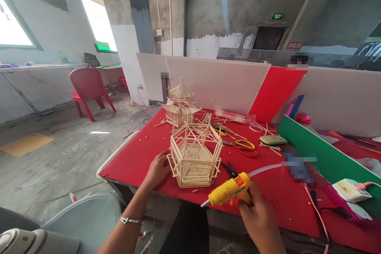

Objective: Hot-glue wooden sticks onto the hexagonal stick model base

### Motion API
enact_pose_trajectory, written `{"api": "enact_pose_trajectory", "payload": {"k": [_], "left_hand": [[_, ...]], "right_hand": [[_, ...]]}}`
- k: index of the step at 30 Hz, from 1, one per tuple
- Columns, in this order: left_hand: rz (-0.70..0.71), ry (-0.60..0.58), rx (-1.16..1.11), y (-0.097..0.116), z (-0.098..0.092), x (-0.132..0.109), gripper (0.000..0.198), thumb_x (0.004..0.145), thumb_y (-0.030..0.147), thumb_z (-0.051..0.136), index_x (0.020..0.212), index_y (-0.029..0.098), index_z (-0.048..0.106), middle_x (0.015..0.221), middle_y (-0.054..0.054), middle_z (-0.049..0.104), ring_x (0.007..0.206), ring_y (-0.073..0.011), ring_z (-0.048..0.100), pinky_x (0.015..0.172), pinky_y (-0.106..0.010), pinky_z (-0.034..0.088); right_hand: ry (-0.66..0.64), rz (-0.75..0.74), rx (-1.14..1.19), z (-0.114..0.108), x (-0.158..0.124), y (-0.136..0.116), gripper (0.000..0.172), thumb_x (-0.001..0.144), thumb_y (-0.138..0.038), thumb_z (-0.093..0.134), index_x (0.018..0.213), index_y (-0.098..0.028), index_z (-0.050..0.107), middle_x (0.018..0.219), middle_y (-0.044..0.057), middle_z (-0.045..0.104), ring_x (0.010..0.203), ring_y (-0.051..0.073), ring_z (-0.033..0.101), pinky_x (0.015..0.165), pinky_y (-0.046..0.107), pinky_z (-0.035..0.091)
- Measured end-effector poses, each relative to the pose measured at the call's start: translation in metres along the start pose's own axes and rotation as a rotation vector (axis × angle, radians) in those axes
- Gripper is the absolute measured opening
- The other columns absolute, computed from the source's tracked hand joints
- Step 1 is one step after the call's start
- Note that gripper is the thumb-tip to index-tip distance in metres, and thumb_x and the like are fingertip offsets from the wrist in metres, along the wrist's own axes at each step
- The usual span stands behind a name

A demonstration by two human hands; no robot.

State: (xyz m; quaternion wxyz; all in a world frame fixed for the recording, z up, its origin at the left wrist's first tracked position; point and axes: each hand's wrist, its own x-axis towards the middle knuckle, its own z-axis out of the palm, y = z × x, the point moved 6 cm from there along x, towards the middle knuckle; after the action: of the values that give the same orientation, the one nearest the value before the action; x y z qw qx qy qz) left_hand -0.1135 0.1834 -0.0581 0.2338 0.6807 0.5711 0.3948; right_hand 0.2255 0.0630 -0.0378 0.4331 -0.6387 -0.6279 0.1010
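Observation:
A six-sided frame of thin wooden sticks (pixel 195 162) stands near the front edge of the red table (pixel 139 156). My left hand (pixel 159 168) rests at its left side, fingers partly hidden behind the sticks; whether they grip it is unclear. In my right hand (pixel 257 210) is a yellow glue gun (pixel 230 190), its nozzle pointing left and down, just in front of the frame and not touching it. A glue stick (pixel 264 170) runs from the back of the gun. Behind the frame stands a small stick pagoda (pixel 180 105).
Scissors with yellow and red handles (pixel 245 147), black-handled pliers (pixel 230 170), loose sticks (pixel 235 130) and a bundle in wrapping (pixel 235 116) lie on the table. A green divider (pixel 321 151) borders the right side, near a power strip (pixel 348 206). A bin (pixel 86 210) is at lower left.

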Motion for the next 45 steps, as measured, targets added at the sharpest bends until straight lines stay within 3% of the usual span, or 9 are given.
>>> {"api": "enact_pose_trajectory", "payload": {"k": [9,16,20,25,32,39,45], "left_hand": [[-0.016,0.026,0.197,-0.003,0.002,0.01,0.034,0.074,0.027,0.063,0.105,0.026,0.078,0.128,-0.01,0.068,0.118,-0.0338,0.062,0.098,-0.044,0.048],[-0.087,0.05,0.288,0.0,0.005,0.009,0.035,0.077,0.018,0.059,0.107,0.022,0.077,0.13,-0.009,0.068,0.116,-0.0313,0.064,0.092,-0.039,0.05],[-0.117,0.058,0.3,0.003,0.005,0.008,0.035,0.079,0.017,0.057,0.108,0.02,0.077,0.131,-0.011,0.067,0.115,-0.032,0.064,0.09,-0.039,0.05],[-0.144,0.062,0.264,0.002,0.003,0.008,0.034,0.078,0.017,0.058,0.106,0.021,0.077,0.13,-0.01,0.068,0.114,-0.0311,0.064,0.09,-0.037,0.05],[-0.185,0.117,0.108,0.002,0.004,0.002,0.03,0.075,0.021,0.062,0.099,0.021,0.079,0.124,-0.011,0.071,0.113,-0.0326,0.064,0.091,-0.038,0.047],[-0.24,0.224,-0.238,0.009,0.009,-0.013,0.031,0.07,0.026,0.068,0.099,0.021,0.078,0.114,-0.008,0.075,0.111,-0.0313,0.064,0.096,-0.037,0.046],[-0.317,0.254,-0.645,0.015,0.032,-0.025,0.049,0.069,0.043,0.074,0.108,0.014,0.07,0.098,-0.011,0.077,0.089,-0.0276,0.072,0.077,-0.036,0.056]], "right_hand": [[-0.055,-0.232,-0.212,0.037,-0.019,-0.029,0.033,0.076,-0.009,0.041,0.101,-0.023,0.055,0.079,0.003,0.066,0.072,0.022,0.064,0.063,0.031,0.048],[0.125,-0.395,-0.38,0.059,-0.031,-0.04,0.039,0.077,-0.008,0.044,0.115,-0.018,0.049,0.083,0.006,0.068,0.074,0.023,0.065,0.067,0.033,0.051],[0.162,-0.396,-0.404,0.067,-0.034,-0.043,0.04,0.077,-0.006,0.043,0.115,-0.018,0.048,0.084,0.007,0.069,0.072,0.023,0.065,0.067,0.033,0.052],[0.096,-0.354,-0.33,0.075,-0.034,-0.045,0.051,0.071,-0.003,0.042,0.119,-0.02,0.047,0.084,0.005,0.068,0.077,0.023,0.065,0.07,0.034,0.053],[0.119,-0.351,-0.292,0.076,-0.035,-0.042,0.053,0.072,-0.004,0.043,0.122,-0.018,0.049,0.087,0.006,0.068,0.078,0.024,0.065,0.07,0.035,0.053],[0.053,-0.223,-0.22,0.084,-0.035,-0.025,0.059,0.07,-0.004,0.044,0.127,-0.02,0.049,0.098,0.007,0.068,0.09,0.025,0.065,0.077,0.038,0.054],[0.122,-0.258,-0.177,0.083,-0.034,-0.015,0.053,0.073,-0.011,0.044,0.125,-0.02,0.05,0.104,0.009,0.07,0.091,0.027,0.067,0.076,0.04,0.057]]}}
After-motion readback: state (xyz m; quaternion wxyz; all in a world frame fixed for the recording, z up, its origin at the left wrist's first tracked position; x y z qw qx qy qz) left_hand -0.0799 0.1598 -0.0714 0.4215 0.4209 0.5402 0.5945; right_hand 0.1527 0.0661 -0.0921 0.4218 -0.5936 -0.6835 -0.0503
